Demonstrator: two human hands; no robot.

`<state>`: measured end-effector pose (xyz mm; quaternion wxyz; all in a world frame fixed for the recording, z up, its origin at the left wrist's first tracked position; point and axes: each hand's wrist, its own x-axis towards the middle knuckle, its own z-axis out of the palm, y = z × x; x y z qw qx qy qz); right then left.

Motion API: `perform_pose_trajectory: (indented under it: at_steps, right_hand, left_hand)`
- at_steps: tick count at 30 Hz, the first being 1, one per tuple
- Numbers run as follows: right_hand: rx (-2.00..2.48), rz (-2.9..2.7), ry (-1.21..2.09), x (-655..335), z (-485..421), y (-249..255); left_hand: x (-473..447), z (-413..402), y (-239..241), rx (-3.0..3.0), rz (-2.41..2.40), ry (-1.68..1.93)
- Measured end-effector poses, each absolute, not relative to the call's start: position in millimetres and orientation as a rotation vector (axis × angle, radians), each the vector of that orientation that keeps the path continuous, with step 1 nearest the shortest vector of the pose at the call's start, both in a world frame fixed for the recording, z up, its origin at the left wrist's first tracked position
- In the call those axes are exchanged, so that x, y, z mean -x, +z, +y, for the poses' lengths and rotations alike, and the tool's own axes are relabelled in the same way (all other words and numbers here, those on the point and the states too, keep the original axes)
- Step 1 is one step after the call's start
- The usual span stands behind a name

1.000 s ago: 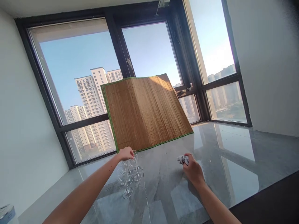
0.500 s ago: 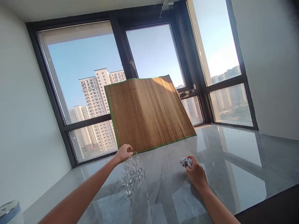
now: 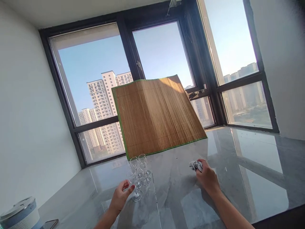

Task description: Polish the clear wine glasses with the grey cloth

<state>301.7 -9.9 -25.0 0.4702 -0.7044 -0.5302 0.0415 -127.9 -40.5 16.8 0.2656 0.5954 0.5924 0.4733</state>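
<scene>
Three clear stemmed wine glasses (image 3: 138, 173) stand close together on the glossy grey counter (image 3: 238, 178). My left hand (image 3: 121, 197) hovers just in front of the nearest glass with its fingers apart and curled, holding nothing. My right hand (image 3: 207, 178) rests on the counter to the right, its fingers closed on a crumpled grey cloth (image 3: 195, 165).
A bamboo mat (image 3: 157, 114) with green edging leans against the black-framed window behind the glasses. At the lower left stand a white and blue lidded container (image 3: 20, 214) and a phone (image 3: 49, 224). White walls close both sides.
My left hand has come off the rim of the back glasses and drawn back toward me, now open near the front glass. The right hand stays on the cloth. The view has shifted left.
</scene>
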Motion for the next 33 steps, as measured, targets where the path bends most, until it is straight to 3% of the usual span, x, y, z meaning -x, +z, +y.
perform_pose_trajectory:
  at_steps: [6,13,21,33]
  right_hand:
    - [1.73,-1.286,0.092,-301.5,-9.1,-25.4]
    - [1.728,-1.269,0.091,-299.3,-11.8,-19.5]
    - [1.726,-1.268,0.06,-300.4,-11.2,-23.5]
    - [1.599,-1.348,0.028,-279.6,-16.0,-13.7]
  left_hand:
    - [97.9,-43.7,21.4,-1.522,1.538,1.167]
    - [49.2,-80.6,20.3,-1.872,1.343,1.19]
    - [-60.0,-34.6,7.5,-2.358,1.236,1.119]
    - [-43.5,3.8,-4.6,-2.058,1.329,1.48]
